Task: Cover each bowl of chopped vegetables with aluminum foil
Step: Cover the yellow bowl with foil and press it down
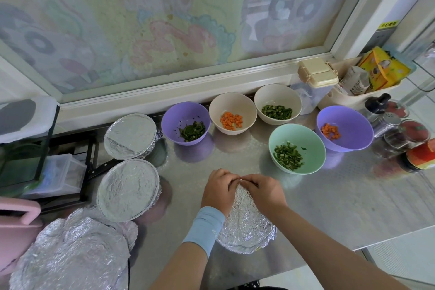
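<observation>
The steel worktop (329,207) runs under a frosted window (164,19) filmed with faded cartoons. Near its front edge stands a bowl wrapped in foil (247,226). The left hand (220,192) and right hand (262,193) meet at its far rim, fingers curled, pinching the foil. Five open bowls (297,148) of chopped greens and carrot stand behind, towards the sill. Two covered bowls (128,189) sit left, with a crumpled loose sheet (75,254) nearer. Jars (414,134) crowd the right end.

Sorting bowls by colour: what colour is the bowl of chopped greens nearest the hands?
The bowl is mint green; the head view shows it.
</observation>
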`<control>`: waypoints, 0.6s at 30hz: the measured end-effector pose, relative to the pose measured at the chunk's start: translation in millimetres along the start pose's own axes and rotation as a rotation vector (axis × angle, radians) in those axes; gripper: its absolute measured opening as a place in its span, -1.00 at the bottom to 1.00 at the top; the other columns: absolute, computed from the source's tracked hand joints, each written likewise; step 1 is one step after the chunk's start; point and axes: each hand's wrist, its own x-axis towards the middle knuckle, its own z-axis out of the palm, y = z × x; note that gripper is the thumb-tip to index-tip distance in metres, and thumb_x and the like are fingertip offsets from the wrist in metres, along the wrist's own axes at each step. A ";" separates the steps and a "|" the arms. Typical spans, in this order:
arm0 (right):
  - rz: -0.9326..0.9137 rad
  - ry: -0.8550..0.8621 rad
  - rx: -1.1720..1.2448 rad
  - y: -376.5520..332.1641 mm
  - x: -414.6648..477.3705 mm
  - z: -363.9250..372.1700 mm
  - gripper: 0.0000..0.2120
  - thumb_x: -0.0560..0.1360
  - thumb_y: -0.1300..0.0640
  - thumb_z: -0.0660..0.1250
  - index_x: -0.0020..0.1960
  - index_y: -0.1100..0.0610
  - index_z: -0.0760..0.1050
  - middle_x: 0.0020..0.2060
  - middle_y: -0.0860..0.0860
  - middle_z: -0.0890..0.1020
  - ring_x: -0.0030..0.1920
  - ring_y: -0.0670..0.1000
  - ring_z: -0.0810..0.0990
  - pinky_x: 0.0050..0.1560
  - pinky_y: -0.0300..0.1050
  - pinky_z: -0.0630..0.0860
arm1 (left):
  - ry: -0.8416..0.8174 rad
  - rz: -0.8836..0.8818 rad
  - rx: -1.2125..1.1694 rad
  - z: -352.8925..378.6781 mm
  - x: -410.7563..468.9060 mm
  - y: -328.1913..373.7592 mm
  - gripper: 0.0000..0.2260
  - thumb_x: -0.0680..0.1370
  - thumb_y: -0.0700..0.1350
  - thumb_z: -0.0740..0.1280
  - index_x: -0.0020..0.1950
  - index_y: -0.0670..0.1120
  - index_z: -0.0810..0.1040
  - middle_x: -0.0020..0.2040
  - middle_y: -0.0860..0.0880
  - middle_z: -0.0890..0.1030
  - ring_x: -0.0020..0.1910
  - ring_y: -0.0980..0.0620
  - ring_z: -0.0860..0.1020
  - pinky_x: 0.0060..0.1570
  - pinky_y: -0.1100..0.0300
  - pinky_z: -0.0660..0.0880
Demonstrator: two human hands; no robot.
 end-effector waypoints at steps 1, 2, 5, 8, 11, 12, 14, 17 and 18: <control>0.003 0.001 0.009 -0.2 0.0 -0.5 -0.92 0.49 0.01 0.44 -0.05 -0.10 0.70 -0.27 -0.25 0.68 -0.21 -0.24 0.61 -0.14 -0.25 0.55 | 0.003 -0.002 -0.002 0.7 0.3 -0.7 -0.90 0.56 -0.12 0.37 -0.02 -0.01 0.69 -0.15 0.09 0.52 -0.04 0.16 0.40 -0.03 0.47 0.27; 0.004 0.002 0.012 -0.5 0.3 -0.7 -0.93 0.49 0.01 0.44 -0.05 -0.09 0.70 -0.26 -0.26 0.68 -0.20 -0.25 0.61 -0.13 -0.25 0.55 | 0.006 -0.006 0.000 1.0 0.5 -0.8 -0.90 0.56 -0.12 0.37 -0.02 -0.02 0.69 -0.15 0.08 0.52 -0.04 0.15 0.40 -0.03 0.45 0.27; -0.004 0.000 0.004 -0.8 1.2 -0.5 -0.93 0.48 0.00 0.44 -0.05 -0.10 0.69 -0.26 -0.26 0.67 -0.19 -0.25 0.61 -0.10 -0.22 0.56 | 0.017 -0.024 0.010 1.8 0.6 0.6 -0.90 0.57 -0.11 0.36 -0.02 -0.03 0.69 -0.17 0.07 0.48 -0.04 0.12 0.39 -0.04 0.39 0.29; -0.034 -0.029 -0.059 -1.3 0.8 -2.1 -0.88 0.51 -0.05 0.41 0.02 -0.12 0.67 -0.19 -0.26 0.67 -0.16 -0.24 0.60 -0.09 -0.25 0.52 | 0.026 -0.058 0.006 1.7 -1.2 0.4 -0.89 0.57 -0.10 0.37 -0.02 -0.02 0.69 -0.19 0.06 0.48 -0.06 0.09 0.41 -0.06 0.36 0.30; -0.026 0.006 -0.135 0.4 -2.7 -5.1 -0.75 0.52 -0.13 0.38 0.17 -0.15 0.60 -0.03 -0.24 0.63 -0.04 -0.18 0.61 -0.05 -0.31 0.45 | 0.045 -0.078 -0.019 -2.2 -4.9 -2.6 -0.89 0.55 -0.13 0.39 0.01 -0.03 0.71 -0.16 0.05 0.57 -0.07 0.08 0.49 -0.05 0.31 0.38; -0.018 0.038 -0.140 1.5 -4.3 -5.7 -0.75 0.51 -0.13 0.38 0.18 -0.16 0.59 -0.04 -0.25 0.62 -0.05 -0.18 0.61 -0.05 -0.31 0.44 | 0.041 -0.097 -0.060 -4.6 -6.9 -4.2 -0.88 0.55 -0.13 0.40 0.03 -0.03 0.71 -0.12 0.06 0.63 -0.06 0.10 0.53 0.00 0.29 0.43; -0.024 0.075 -0.144 3.3 -7.5 -3.9 -0.81 0.51 -0.14 0.38 0.10 -0.17 0.63 -0.14 -0.27 0.65 -0.16 -0.24 0.58 -0.13 -0.32 0.44 | 0.009 -0.167 -0.161 -9.7 -11.5 -6.7 -0.86 0.55 -0.11 0.40 0.07 -0.01 0.71 -0.02 0.10 0.70 -0.01 0.18 0.60 0.09 0.34 0.46; -0.021 0.082 -0.119 2.9 -10.7 -0.3 -0.87 0.50 -0.11 0.40 0.01 -0.16 0.67 -0.35 -0.28 0.62 -0.30 -0.26 0.55 -0.27 -0.38 0.41 | 0.002 -0.229 -0.222 -11.8 -16.8 -8.1 -0.85 0.56 -0.11 0.39 0.08 0.01 0.71 0.00 0.13 0.71 -0.03 0.29 0.60 0.06 0.48 0.43; -0.007 0.084 -0.092 1.8 -10.3 -0.2 -0.88 0.49 -0.09 0.41 0.00 -0.15 0.68 -0.35 -0.29 0.62 -0.30 -0.26 0.56 -0.26 -0.37 0.44 | 0.012 -0.237 -0.220 -11.5 -17.4 -7.3 -0.86 0.56 -0.12 0.39 0.06 0.00 0.71 -0.01 0.13 0.71 -0.05 0.30 0.59 0.03 0.50 0.41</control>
